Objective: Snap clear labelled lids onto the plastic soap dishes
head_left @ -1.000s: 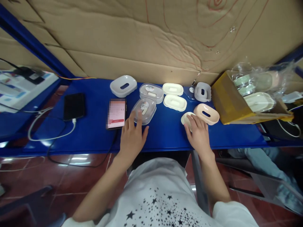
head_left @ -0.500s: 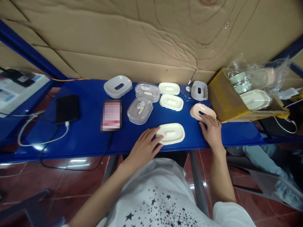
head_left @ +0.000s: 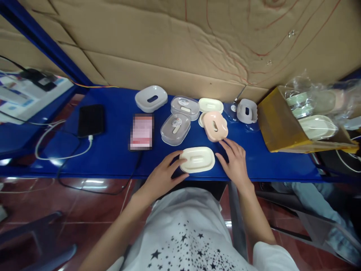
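Note:
A cream oval dish [head_left: 197, 159] lies near the table's front edge, with the fingers of my left hand [head_left: 166, 173] spread at its left end, touching it. My right hand [head_left: 234, 160] is apart-fingered to the right of that dish, its fingertips by the lower edge of a peach slotted piece [head_left: 216, 126]. The peach piece rests over another cream dish [head_left: 201, 120], hiding most of it. Behind is a third cream dish [head_left: 211, 105]. Two grey lidded boxes [head_left: 175, 129] with clear covers sit to the left.
Grey slotted pieces [head_left: 151, 98] stand at the back left and back right. An open carton [head_left: 272, 124] with wrapped parts is on the right. On the left lie a blurred-out screen [head_left: 141, 131], a black device [head_left: 91, 120] and cables. A person's leg [head_left: 318, 210] shows at lower right.
My right hand has moved left, and the peach piece has shifted left onto a cream dish. My left hand stays at the front cream dish. The camera view has shifted slightly.

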